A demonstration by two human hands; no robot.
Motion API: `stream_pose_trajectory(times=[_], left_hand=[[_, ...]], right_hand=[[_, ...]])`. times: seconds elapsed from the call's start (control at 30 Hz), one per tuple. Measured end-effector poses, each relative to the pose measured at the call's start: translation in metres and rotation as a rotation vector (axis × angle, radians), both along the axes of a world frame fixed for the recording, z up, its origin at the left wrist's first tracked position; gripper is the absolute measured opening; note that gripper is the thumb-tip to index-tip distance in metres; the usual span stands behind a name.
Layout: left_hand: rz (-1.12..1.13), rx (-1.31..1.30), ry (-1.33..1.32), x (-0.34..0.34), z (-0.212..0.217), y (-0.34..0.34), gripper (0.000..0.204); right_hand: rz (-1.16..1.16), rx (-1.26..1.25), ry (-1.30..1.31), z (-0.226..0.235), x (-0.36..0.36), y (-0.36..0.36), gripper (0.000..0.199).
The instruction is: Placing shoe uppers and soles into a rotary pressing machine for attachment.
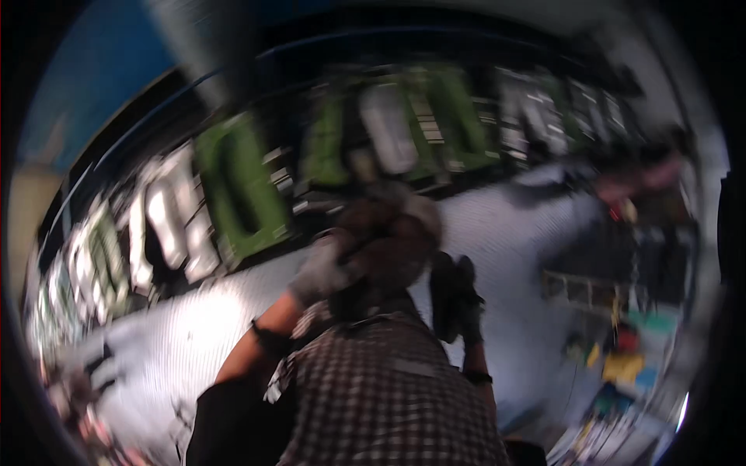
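My left hand [325,272], in a light grey glove, is closed against a brown, rounded bundle [392,241] in front of my body. Motion blur hides what the bundle is made of. Lower right, my gloved right hand [471,311] hangs at my side, closed on a dark, elongated thing [445,299] shaped somewhat like a shoe. Its details are too blurred to make out. Just beyond the bundle stands a row of moulds, among them a green frame [245,186] with a long dark hollow and a pale, foot-shaped form [388,128].
More white forms [167,221] continue along the curved rack to the left. A light, ribbed floor [497,225] runs beside it. On the right are a metal-framed rack [579,287] and yellow items [622,366]. A blurred person [637,182] appears at the far right.
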State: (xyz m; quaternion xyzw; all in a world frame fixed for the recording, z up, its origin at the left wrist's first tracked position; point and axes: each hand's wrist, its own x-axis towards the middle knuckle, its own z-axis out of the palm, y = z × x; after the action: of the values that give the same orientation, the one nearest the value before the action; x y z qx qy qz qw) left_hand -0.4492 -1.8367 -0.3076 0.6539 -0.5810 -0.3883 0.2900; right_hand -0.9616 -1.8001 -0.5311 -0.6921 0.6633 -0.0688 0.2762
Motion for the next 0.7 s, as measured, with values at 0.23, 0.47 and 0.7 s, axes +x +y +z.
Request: stream_pose_trajectory(times=[0.23, 0.47, 0.7], left_hand=[[0.248, 0.007, 0.426, -0.031, -0.020, -0.065, 0.050], [0.308, -0.261, 0.571, -0.110, -0.041, -0.180, 0.064], [0.505, -0.139, 0.613, -0.248, -0.049, -0.338, 0.057]], right_hand=[[-0.495, -0.162, -0.164, 0.086, 0.037, -0.136, 0.037], [-0.538, -0.561, -0.537, 0.070, -0.061, -0.300, 0.040], [-0.658, -0.571, -0.665, 0.043, -0.186, -0.501, 0.039]])
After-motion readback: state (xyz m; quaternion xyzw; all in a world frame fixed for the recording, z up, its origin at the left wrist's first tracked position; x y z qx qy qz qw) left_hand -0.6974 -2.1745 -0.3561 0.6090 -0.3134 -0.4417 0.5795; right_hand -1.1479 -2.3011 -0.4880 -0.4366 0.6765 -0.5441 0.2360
